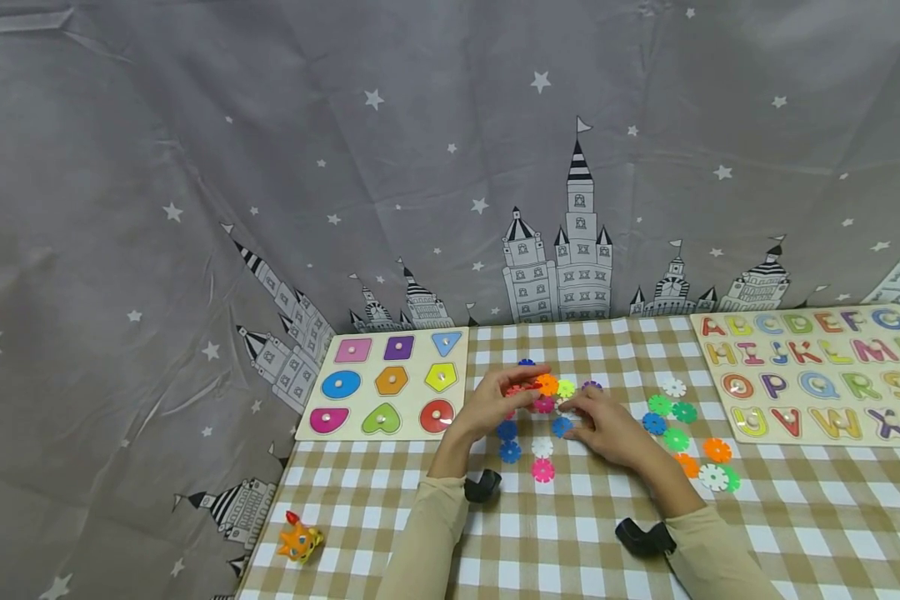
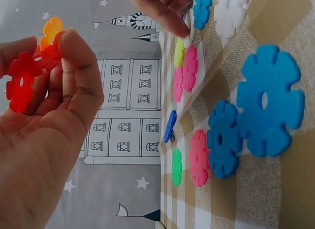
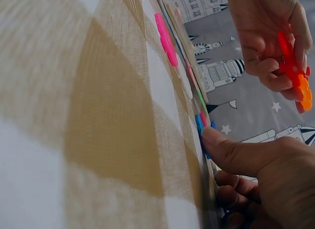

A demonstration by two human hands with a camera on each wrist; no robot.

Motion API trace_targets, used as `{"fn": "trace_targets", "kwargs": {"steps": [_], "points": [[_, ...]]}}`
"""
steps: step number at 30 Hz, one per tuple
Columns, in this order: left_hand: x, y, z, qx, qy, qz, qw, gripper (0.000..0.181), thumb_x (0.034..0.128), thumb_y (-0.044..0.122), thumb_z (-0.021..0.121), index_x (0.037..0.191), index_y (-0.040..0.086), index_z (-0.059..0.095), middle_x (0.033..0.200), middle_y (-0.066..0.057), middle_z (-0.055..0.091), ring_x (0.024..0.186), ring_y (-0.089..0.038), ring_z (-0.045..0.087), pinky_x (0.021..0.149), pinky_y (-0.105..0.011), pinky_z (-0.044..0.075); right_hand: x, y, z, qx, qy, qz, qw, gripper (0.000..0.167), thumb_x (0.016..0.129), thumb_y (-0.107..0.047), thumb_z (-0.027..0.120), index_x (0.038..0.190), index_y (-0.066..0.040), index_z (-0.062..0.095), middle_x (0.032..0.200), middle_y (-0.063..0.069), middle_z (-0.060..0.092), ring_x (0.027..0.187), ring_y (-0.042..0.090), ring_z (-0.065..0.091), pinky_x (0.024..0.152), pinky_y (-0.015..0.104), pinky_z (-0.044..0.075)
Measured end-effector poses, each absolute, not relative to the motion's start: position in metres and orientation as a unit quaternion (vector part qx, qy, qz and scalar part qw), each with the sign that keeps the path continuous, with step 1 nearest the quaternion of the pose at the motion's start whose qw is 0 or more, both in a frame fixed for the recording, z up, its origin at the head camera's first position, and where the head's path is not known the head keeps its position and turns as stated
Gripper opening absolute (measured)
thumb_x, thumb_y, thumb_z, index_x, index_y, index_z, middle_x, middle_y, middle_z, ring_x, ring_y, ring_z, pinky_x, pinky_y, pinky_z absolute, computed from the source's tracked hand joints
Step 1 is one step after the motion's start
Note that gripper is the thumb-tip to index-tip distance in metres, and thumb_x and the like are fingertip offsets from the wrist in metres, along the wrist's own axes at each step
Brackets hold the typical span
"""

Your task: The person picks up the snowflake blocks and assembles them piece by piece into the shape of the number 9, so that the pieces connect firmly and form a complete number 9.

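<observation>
My left hand (image 1: 489, 406) is raised over the table and pinches a red notched plastic disc (image 2: 20, 83) joined to further red and orange discs (image 2: 52, 31). Low over the cloth, my right hand (image 1: 609, 429) has its thumb at a blue notched disc (image 1: 562, 427). In the left wrist view its index fingertip comes down beside a white disc, partly hidden by the hand. Loose discs lie around both hands, including a pink disc (image 1: 543, 470), a white disc (image 1: 542, 447), a yellow disc (image 1: 566, 388) and blue discs (image 1: 509, 452).
A shape puzzle board (image 1: 371, 423) lies at the back left, a letter puzzle board (image 1: 783, 396) at the back right. More discs, such as a green disc (image 1: 676, 439), spread right of my right hand. An orange toy figure (image 1: 300, 542) stands at the front left.
</observation>
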State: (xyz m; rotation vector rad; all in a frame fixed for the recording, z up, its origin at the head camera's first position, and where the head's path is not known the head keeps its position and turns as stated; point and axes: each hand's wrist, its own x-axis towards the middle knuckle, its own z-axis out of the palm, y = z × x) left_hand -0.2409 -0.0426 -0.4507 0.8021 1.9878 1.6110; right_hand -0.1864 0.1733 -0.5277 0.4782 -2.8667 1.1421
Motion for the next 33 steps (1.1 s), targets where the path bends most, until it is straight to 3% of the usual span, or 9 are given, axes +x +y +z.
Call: {"fn": "trace_targets", "kwargs": {"steps": [6,12,15,22,27,29,33], "points": [[-0.247,-0.045,-0.458,0.281,0.733,0.574,0.234,0.043,0.0951,0.002,0.059,0.137,-0.005,0.052,0.138,-0.022,0.055,0.101,-0.007,0.058,0.084,-0.027,0.054,-0.185,0.171,-0.527,0.157,-0.924,0.349,0.015,0.023,0.081,-0.019,0.08,0.1,-0.012,0.068,0.089,-0.001,0.049,0.076,0.012,0.043,0.069,0.028,0.039],[-0.256,-0.046,-0.477,0.274,0.733,0.58,0.228,0.044,0.0947,0.004,0.062,0.138,-0.001,0.053,0.134,-0.021,0.058,0.095,-0.009,0.059,0.085,-0.05,0.054,-0.185,0.17,-0.526,0.157,-0.928,0.338,0.014,0.02,0.08,-0.019,0.08,0.094,-0.014,0.066,0.088,-0.001,0.048,0.075,0.012,0.043,0.07,0.029,0.039],[-0.256,-0.046,-0.478,0.275,0.731,0.583,0.225,0.045,0.0941,0.006,0.063,0.137,0.0,0.054,0.132,-0.02,0.06,0.093,-0.01,0.06,0.085,-0.052,0.054,-0.185,0.169,-0.526,0.153,-0.929,0.335,0.01,0.02,0.081,-0.018,0.08,0.093,-0.013,0.064,0.09,0.0,0.05,0.077,0.013,0.045,0.072,0.031,0.041],[-0.257,-0.047,-0.478,0.274,0.739,0.578,0.211,0.042,0.0939,0.011,0.065,0.135,0.005,0.058,0.128,-0.013,0.063,0.095,-0.011,0.06,0.077,-0.024,0.054,-0.185,0.169,-0.525,0.153,-0.921,0.358,0.012,0.018,0.083,-0.009,0.076,0.092,-0.012,0.06,0.084,-0.002,0.055,0.073,0.011,0.047,0.068,0.028,0.043],[-0.258,-0.048,-0.479,0.271,0.737,0.581,0.215,0.041,0.0943,0.01,0.064,0.135,0.004,0.058,0.128,-0.014,0.063,0.086,-0.012,0.063,0.078,-0.029,0.056,-0.185,0.169,-0.525,0.158,-0.916,0.368,0.017,0.01,0.088,-0.003,0.066,0.092,-0.011,0.061,0.075,-0.007,0.054,0.066,0.007,0.046,0.063,0.025,0.042],[-0.258,-0.048,-0.479,0.266,0.737,0.582,0.219,0.041,0.0946,0.011,0.064,0.135,0.006,0.058,0.126,-0.014,0.064,0.083,-0.013,0.064,0.08,-0.03,0.056,-0.185,0.169,-0.525,0.16,-0.918,0.362,0.018,0.013,0.09,-0.006,0.066,0.102,-0.01,0.064,0.077,-0.006,0.052,0.067,0.007,0.045,0.063,0.025,0.04],[-0.258,-0.05,-0.479,0.254,0.732,0.589,0.229,0.042,0.0951,0.011,0.063,0.136,0.003,0.056,0.127,-0.016,0.063,0.082,-0.015,0.066,0.079,-0.024,0.056,-0.185,0.167,-0.526,0.176,-0.934,0.309,0.014,0.038,0.091,-0.02,0.07,0.127,-0.012,0.063,0.085,-0.003,0.049,0.068,0.009,0.043,0.062,0.025,0.038]]}}
